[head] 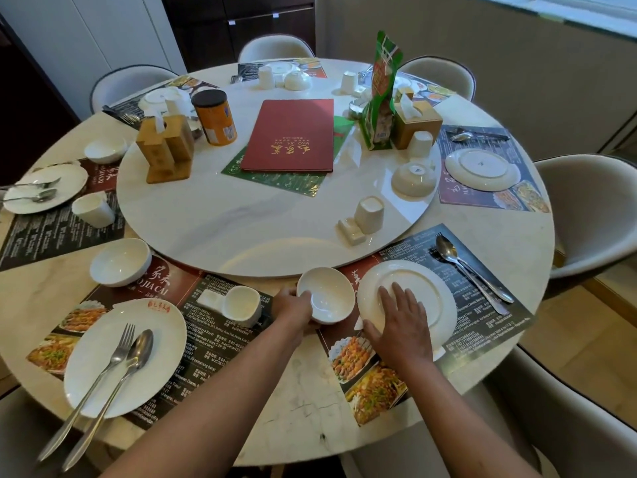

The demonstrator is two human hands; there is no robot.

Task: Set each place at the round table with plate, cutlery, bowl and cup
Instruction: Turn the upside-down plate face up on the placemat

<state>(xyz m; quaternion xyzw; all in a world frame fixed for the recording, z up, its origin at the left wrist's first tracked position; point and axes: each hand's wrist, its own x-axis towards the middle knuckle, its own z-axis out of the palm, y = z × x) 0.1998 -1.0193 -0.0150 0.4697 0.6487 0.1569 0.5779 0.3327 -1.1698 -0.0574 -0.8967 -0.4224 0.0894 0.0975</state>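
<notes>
While left hand (293, 305) grips white bowl (325, 294) by its 9 o'clock rim, right hand (401, 322) flat, fingers straight, on upturned plate (406, 298) at worktop's 5 o'clock place. Seat bowl on placemat (482, 326), at 9 o'clock of plate; release gently. Next, probably: flip plate.

Open marble showed on the near half of the round white turntable (213, 229), a wide lane for a reach. To its right, an upturned cream cup (369, 214) stood touching a small cream rest (351, 231), with an upturned cream bowl (413, 179) behind them. The red menu folder (291, 136) lay flat at centre; a wooden holder (165, 148) and orange canister (214, 117) stood tall on the left. Bare table edge (303, 401) lay between the two near placemats
</notes>
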